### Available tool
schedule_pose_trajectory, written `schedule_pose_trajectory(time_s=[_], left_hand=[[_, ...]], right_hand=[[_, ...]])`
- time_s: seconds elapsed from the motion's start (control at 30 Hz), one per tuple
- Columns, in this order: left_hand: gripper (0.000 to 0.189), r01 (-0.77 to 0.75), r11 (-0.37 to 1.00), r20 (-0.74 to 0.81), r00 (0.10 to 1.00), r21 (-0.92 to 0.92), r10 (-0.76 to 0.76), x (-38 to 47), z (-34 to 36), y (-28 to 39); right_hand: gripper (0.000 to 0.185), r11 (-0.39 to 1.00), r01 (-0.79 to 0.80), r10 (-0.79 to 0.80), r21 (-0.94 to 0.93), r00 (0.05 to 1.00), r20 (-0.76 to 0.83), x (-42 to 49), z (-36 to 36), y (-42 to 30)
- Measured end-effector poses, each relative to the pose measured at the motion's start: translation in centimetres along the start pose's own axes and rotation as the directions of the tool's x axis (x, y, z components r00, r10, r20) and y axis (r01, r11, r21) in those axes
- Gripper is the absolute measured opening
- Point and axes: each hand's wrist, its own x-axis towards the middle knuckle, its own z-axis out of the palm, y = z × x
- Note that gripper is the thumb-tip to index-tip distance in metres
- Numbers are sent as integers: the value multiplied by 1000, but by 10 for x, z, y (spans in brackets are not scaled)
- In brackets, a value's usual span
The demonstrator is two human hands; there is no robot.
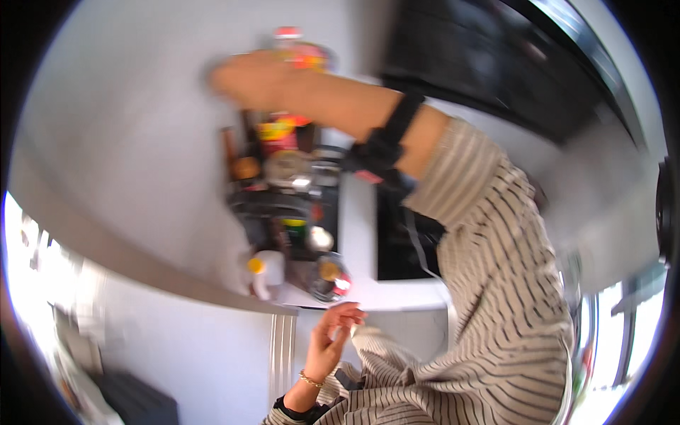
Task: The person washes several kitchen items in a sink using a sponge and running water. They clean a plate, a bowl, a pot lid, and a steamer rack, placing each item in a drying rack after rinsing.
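My right hand [252, 79] is blurred and stretched out over the far end of a row of bottles and jars. Its fingers are hidden, so I cannot tell whether it holds anything. Just beyond it stand a red-capped bottle [287, 34] and a brightly coloured package [311, 56]. My left hand [332, 332] hangs low before the counter's front edge, fingers loosely bent and nothing visible in them. Nearest to it are a clear jar [330, 276] and a white container with a yellow cap [272, 265].
A dark tray or rack [271, 202] holds several jars and bottles on the white counter [358, 249]. To its right lies a black panel [406, 244], crossed by a white cable [417, 239]. A large dark glossy panel [489, 64] fills the upper right.
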Motion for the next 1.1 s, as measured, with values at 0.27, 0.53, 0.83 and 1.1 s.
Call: schedule_pose_trajectory(time_s=[0.27, 0.53, 0.83, 1.1], left_hand=[[27, 136, 980, 460, 868, 143, -187, -25, 56, -66], [29, 157, 917, 852, 338, 366, -399, -159, 214, -135], [32, 13, 735, 716, -240, 678, -655, -452, 382, -268], [28, -40, 664, 540, -547, 746, -640, -689, 485, -327]], right_hand=[[21, 963, -72, 162, 258, 924, -347, -291, -80, -159], [11, 204, -896, 950, 393, 279, 141, -658, -174, -408], [15, -128, -883, 872, 452, -317, -373, -868, -300, -768], [20, -510, -277, 312, 814, -942, -125, -962, -313, -1068]])
